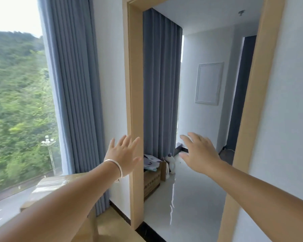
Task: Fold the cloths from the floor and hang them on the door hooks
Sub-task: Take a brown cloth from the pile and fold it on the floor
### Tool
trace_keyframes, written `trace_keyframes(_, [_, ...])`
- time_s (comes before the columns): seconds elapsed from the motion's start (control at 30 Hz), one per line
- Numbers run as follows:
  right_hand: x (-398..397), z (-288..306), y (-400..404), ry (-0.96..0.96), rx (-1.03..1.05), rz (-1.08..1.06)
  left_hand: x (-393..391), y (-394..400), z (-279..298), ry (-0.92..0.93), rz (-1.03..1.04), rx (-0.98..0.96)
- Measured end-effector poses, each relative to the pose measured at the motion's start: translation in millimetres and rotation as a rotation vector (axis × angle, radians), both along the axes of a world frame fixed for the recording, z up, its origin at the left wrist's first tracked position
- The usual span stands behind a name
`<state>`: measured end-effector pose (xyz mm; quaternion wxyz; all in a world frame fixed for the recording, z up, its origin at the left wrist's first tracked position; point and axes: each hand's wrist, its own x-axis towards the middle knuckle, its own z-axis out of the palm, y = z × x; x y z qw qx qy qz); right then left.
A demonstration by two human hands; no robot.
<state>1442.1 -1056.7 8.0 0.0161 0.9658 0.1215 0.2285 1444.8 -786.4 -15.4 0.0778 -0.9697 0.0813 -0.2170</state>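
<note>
Two hands out, fingers spread, grasping nothing: left hand (123,155) at 7 o'clock of doorway (191,109), right hand (198,151) at 5. No cloths or hooks visible. One box (151,180), two curtains.

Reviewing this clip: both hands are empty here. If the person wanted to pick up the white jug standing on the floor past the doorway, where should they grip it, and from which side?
Judging loosely: grip the white jug at its top, coming from above. It stands upright, with a cardboard box close on its left and open floor on its right. Any handle is too blurred to confirm.

Both arms outstretched; left grip (123,154), right grip (199,152) splayed, empty.
</note>
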Motion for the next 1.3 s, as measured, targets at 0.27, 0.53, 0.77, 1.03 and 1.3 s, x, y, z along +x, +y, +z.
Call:
trace_keyframes(0.27, [94.3,-35.3,120.9,0.061,0.003,0.338,24.6,118.1,-31.4,0.113,0.282,-0.019])
trace_keyframes(0.53, [180.2,-68.3,275.4,0.104,-0.065,0.566,59.9,255.8,-76.7,0.119,0.515,-0.063])
trace_keyframes(0.77, [233.1,-115.8,420.2,0.177,-0.106,0.785,74.2,368.1,-119.6,0.203,0.729,-0.144])
trace_keyframes(1.03, [244.3,-240.2,523.7,0.36,-0.194,0.973,42.3,441.0,-234.9,0.326,0.93,-0.23])
trace_keyframes(1.3, [219.2,-424.8,591.9,0.574,-0.366,1.202,-30.1,434.7,-421.2,0.627,1.181,-0.383])
